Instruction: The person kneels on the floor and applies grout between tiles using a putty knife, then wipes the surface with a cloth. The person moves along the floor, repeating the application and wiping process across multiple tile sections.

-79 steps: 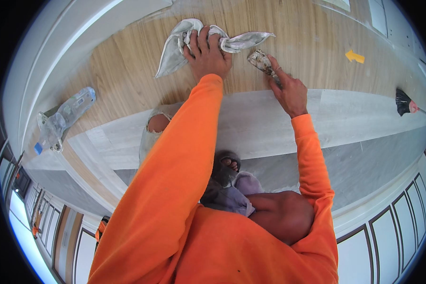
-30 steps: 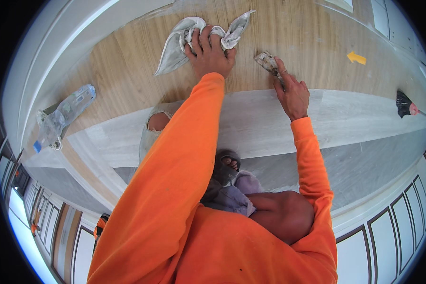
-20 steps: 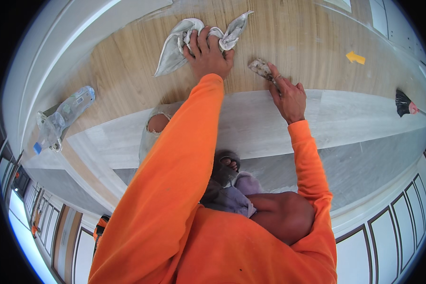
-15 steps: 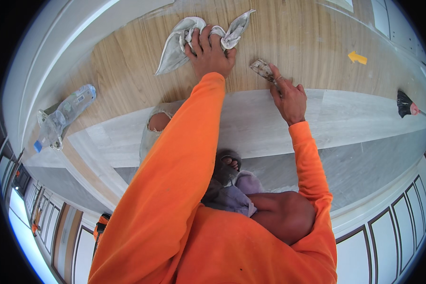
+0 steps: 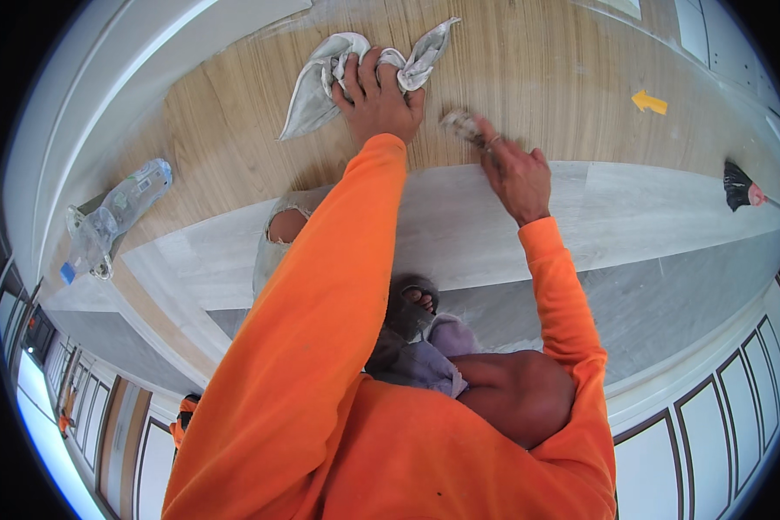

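Observation:
My left hand [image 5: 380, 106] presses down on a crumpled white-grey rag [image 5: 314, 91], its fingers gripping the bunched cloth against the light wood-look floor [image 5: 234, 113]. A twisted end of the rag sticks out to the right. In my right hand [image 5: 518, 178] is a short, stained scraper [image 5: 462, 126], its blade tilted toward the wood-look floor to the right of the rag. Motion smears the scraper and fingertips, so I cannot tell whether the blade touches the surface.
Clear plastic bottles [image 5: 121, 208] lie at the left. A yellow arrow marker [image 5: 648, 102] is on the floor at the right, and a black-bristled brush [image 5: 738, 186] lies farther right. Grey planks [image 5: 633, 204] run across nearer to me, beside my knee and foot.
My right hand and the scraper have shifted left, closer to the rag. My left hand stays on the rag, and the whole view has drifted slightly.

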The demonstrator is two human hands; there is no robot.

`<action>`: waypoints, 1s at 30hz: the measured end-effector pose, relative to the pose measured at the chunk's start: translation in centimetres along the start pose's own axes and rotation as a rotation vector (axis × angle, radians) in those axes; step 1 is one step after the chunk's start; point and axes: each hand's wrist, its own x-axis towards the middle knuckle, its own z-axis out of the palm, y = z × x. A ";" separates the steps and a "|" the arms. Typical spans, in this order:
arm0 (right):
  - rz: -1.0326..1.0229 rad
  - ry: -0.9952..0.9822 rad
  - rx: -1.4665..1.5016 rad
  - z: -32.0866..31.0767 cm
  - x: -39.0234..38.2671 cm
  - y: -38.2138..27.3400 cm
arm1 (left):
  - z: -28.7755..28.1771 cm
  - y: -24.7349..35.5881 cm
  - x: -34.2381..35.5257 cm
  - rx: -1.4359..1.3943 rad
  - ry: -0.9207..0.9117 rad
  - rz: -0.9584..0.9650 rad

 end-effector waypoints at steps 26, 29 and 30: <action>0.095 -0.050 0.054 -0.6 0.0 -2.2 | 0.3 0.1 0.1 -0.034 0.008 -0.005; -0.091 -0.087 -0.010 0.5 -1.1 -2.2 | 0.4 0.3 0.1 -0.007 -0.010 -0.002; -0.061 -0.167 -0.040 0.5 -1.3 -2.9 | 0.0 0.0 -0.1 0.011 -0.010 -0.002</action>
